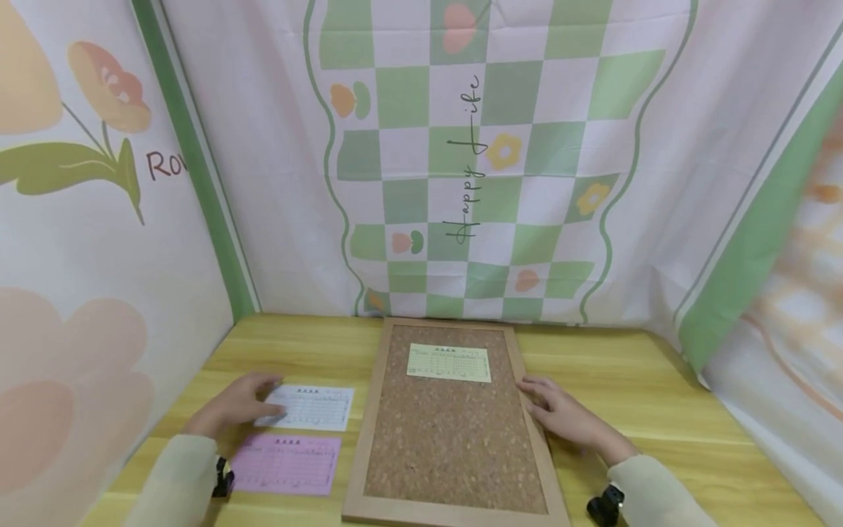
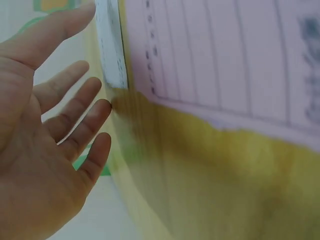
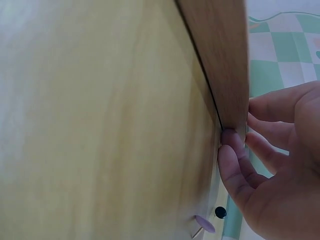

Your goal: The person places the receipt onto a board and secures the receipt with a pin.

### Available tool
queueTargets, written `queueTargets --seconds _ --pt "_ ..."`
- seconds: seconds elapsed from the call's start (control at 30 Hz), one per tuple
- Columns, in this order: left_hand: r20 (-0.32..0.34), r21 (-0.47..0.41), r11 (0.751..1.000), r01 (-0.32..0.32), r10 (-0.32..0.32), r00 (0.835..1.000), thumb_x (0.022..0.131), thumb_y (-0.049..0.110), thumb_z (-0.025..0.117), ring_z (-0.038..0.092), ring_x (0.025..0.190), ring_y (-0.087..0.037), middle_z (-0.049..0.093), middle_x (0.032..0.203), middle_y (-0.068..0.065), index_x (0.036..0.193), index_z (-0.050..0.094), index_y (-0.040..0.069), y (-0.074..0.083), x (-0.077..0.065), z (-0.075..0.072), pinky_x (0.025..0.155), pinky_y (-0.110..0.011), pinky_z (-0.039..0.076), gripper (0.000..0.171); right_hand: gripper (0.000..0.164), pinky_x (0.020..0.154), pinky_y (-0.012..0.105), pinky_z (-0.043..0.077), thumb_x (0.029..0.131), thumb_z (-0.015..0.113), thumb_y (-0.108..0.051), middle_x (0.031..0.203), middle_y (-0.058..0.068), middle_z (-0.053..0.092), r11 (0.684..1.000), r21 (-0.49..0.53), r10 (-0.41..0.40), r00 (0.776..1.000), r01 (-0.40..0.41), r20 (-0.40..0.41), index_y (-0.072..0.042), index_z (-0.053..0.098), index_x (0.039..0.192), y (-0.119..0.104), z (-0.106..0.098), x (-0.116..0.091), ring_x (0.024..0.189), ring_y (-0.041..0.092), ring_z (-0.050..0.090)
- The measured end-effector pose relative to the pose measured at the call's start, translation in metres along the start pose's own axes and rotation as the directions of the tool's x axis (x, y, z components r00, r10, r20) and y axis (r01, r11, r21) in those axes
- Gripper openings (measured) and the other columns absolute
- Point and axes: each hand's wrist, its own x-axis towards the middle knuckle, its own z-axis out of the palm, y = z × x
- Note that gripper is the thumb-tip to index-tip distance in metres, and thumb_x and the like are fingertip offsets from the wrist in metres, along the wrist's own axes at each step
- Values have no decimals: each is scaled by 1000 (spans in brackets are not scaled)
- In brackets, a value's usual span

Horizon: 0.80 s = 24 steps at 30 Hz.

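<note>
My left hand [image 1: 238, 401] reaches over the left end of a white printed slip [image 1: 316, 408], its fingers relaxed and apart. The left wrist view shows its palm with nothing gripped. Just below that slip lies a pink printed slip [image 1: 286, 465]. My right hand [image 1: 565, 419] rests at the right side of a wood-framed cork board [image 1: 454, 446], fingertips touching the frame [image 3: 225, 65]. A pale yellow slip [image 1: 449, 363] lies on the upper part of the cork.
A purple thumbtack [image 3: 205, 223] and a black tack [image 3: 220, 212] lie on the wooden table [image 1: 626, 373] near my right fingers. Printed curtains [image 1: 276, 183] hang behind the table and along both sides.
</note>
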Motion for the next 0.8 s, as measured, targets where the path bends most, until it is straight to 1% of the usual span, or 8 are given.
queueTargets --seconds 0.03,0.1,0.2,0.3,0.37,0.57,0.67,0.8 --pt "0 -10 1000 19 -19 1000 80 19 84 47 124 -51 52 134 -33 134 52 -13 -1 0 0 102 -64 36 70 45 101 58 40 104 50 -6 150 35 30 1000 2 3 1000 -3 -1 11 42 145 0 0 0 133 53 36" --pt "-2 0 999 37 -37 999 81 20 84 48 123 -51 52 133 -34 134 51 -15 -4 -1 -1 102 -63 37 71 45 102 58 40 104 50 -6 150 35 29 1000 8 5 1000 -5 0 11 41 145 1 0 0 133 53 36" --pt "-8 27 999 46 -46 999 81 23 84 53 116 -46 56 128 -32 133 51 -16 -8 0 -2 100 -61 40 72 45 102 59 39 104 49 -5 150 35 28 1000 18 9 1000 -9 6 11 41 146 1 0 0 134 54 34" --pt "-10 38 998 46 -46 999 81 24 84 56 110 -40 59 122 -28 132 52 -15 -11 0 -2 96 -59 43 72 46 103 60 38 104 49 -6 151 35 27 1000 21 12 1000 -12 6 10 40 146 1 1 0 134 54 33" --pt "-8 18 998 57 -57 998 81 24 84 55 108 -38 59 121 -26 132 52 -14 -14 0 -2 95 -59 43 71 46 103 60 37 104 48 -6 151 35 27 1000 20 11 1000 -11 6 10 40 146 0 1 -1 135 54 33" --pt "12 -41 994 105 -104 994 81 24 83 52 113 -40 55 124 -25 134 52 -8 -18 0 0 97 -61 40 69 46 103 60 37 104 48 -5 151 36 28 1000 17 10 1000 -10 4 11 40 146 -1 2 -1 135 55 32" --pt "25 -61 993 102 -101 995 81 25 83 51 113 -41 54 124 -26 133 52 -8 -18 0 -1 98 -63 39 68 45 103 60 37 104 49 -5 151 36 28 1000 4 6 1000 -6 -4 10 41 146 0 2 -1 135 55 32" --pt "38 -74 994 86 -83 996 82 25 82 51 106 -37 55 117 -23 127 56 -6 -17 0 -3 93 -57 42 61 45 103 60 37 104 49 -6 150 36 28 1000 -1 1 1000 -1 -3 10 41 146 1 2 0 135 54 32"
